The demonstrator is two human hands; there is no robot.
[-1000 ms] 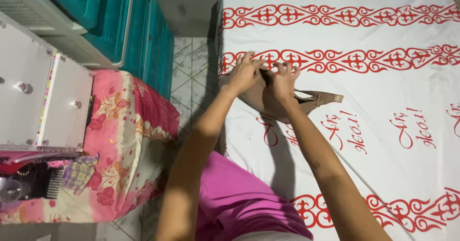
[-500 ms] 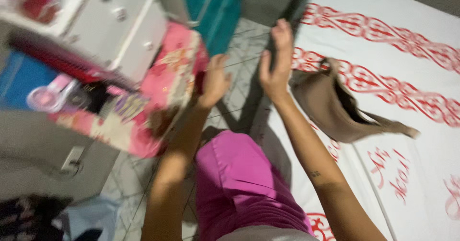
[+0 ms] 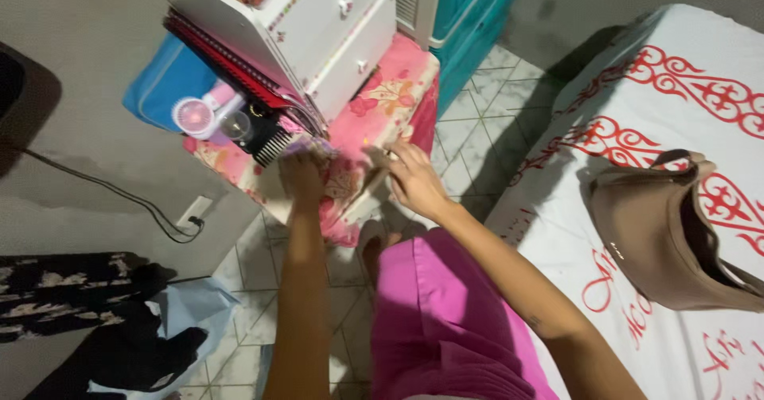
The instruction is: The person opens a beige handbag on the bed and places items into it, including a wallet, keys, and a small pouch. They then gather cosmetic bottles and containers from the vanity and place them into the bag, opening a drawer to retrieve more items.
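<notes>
I press my left hand (image 3: 302, 175), fingers curled down, on the pink floral cloth (image 3: 374, 109) below the white plastic drawer chest (image 3: 318, 18), my right hand (image 3: 412, 179) loosely open and empty beside it, to steady myself.

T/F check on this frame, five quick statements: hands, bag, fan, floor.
1. The left hand is over the pink floral cloth. True.
2. The right hand holds the tan bag. False: the bag lies alone on the white and red bedspread, away from both hands.
3. A small pink fan lies next to a black comb. True.
4. The white drawer unit stands on the bed. False: it stands on the cloth-covered surface.
5. The floor is carpeted. False: it is tiled.
</notes>
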